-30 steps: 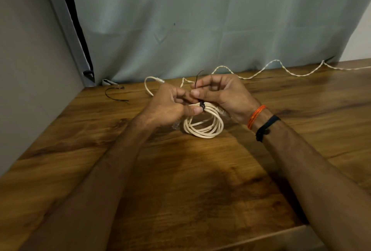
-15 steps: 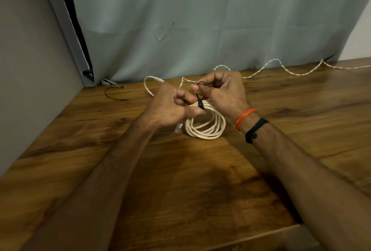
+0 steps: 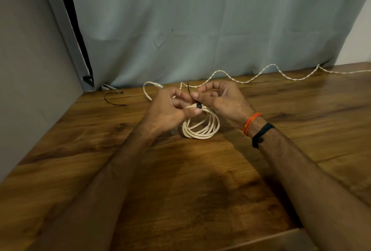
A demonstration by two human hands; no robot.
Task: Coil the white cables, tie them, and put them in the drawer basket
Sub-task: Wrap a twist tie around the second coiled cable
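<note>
resting on the wooden table (image 3: 200, 190), the coiled white cable (image 3: 200, 130) lies just under your two hands, its near loops flat on the wood and its far edge lifted up between your fingers. a black tie (image 3: 198, 105) is wrapped around that raised part of the bundle, with its thin free end sticking up past your fingertips. your left hand (image 3: 168, 110) has its fingers curled, the thumb stretched out along the top of the coil right beside the tie knot, pressing on the strands. your right hand (image 3: 222, 100) pinches the tie's tail between thumb and forefinger just above the knot, the other fingers loosely curled behind. the coil's lower arc shows clear of both hands, toward you.

a loose white cable end (image 3: 149, 90) with a connector curves out behind your left hand. farther back, a second, twisted white cable (image 3: 261, 74) runs in waves along the table's far edge toward the right. a spare black tie (image 3: 114, 100) lies well apart on the far left of the table. your right wrist wears an orange band (image 3: 251, 123) and a black band (image 3: 261, 134). a pale curtain (image 3: 200, 29) hangs behind the table.
</note>
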